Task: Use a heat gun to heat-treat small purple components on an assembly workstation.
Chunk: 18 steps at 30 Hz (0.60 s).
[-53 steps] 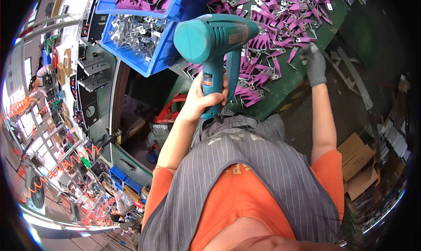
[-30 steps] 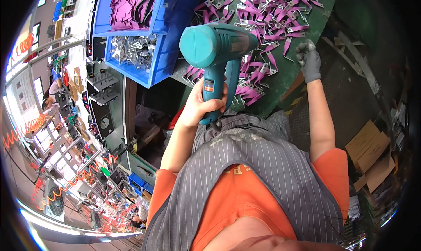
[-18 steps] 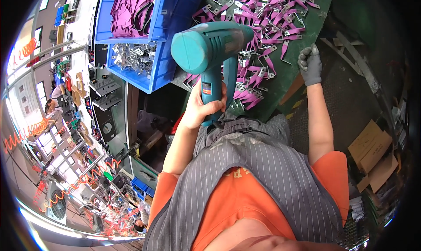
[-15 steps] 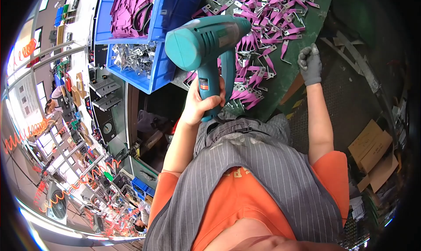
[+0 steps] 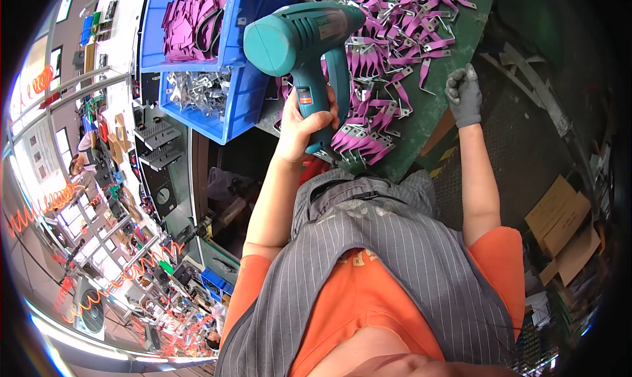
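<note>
My bare left hand (image 5: 307, 123) is wrapped round the handle of a teal heat gun (image 5: 299, 44). Its nozzle points right, over a pile of metal brackets with purple sleeves (image 5: 411, 28). More of these sleeved brackets (image 5: 362, 140) lie in a row at the near edge of the green tabletop (image 5: 438, 100). Beyond the table's right edge is my right hand (image 5: 465, 95) in a grey glove, its fingers curled into a fist. Whether anything is inside that fist is hidden. It touches neither the brackets nor the gun.
Left of the gun, a blue bin holds purple sleeve pieces (image 5: 191, 28); a nearer blue bin (image 5: 224, 123) holds bare metal brackets (image 5: 197, 90). Folded cardboard (image 5: 559, 215) and metal bars (image 5: 540, 90) are at the right. A workshop with orange coiled hoses (image 5: 49, 199) stretches out left.
The heat gun in my left hand has shifted slightly to the left and farther away. My right hand has hardly moved and remains curled.
</note>
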Tool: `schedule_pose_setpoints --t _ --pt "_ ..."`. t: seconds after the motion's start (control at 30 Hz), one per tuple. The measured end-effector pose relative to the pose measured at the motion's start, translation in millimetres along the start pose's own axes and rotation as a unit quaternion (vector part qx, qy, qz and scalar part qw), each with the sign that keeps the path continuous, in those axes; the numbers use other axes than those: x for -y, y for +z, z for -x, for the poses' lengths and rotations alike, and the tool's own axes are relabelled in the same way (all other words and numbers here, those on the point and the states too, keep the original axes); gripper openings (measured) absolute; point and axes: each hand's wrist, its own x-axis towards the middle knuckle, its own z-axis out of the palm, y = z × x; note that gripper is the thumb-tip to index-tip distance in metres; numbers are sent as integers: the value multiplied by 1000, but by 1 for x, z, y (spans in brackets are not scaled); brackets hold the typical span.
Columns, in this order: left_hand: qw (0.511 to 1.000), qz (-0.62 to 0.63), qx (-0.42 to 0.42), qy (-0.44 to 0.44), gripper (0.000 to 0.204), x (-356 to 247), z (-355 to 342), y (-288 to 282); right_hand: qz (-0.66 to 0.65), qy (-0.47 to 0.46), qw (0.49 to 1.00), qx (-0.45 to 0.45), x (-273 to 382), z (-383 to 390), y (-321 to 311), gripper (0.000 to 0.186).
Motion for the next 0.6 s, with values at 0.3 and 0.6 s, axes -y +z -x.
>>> schedule_pose_setpoints --t 0.3,0.6 --pt "998 -25 11 -52 52 -5 9 5 -4 -1 1000 5 1 0 0 34" --pt "998 -16 34 -44 52 -4 -4 17 3 -2 1000 -1 1 0 2 34"
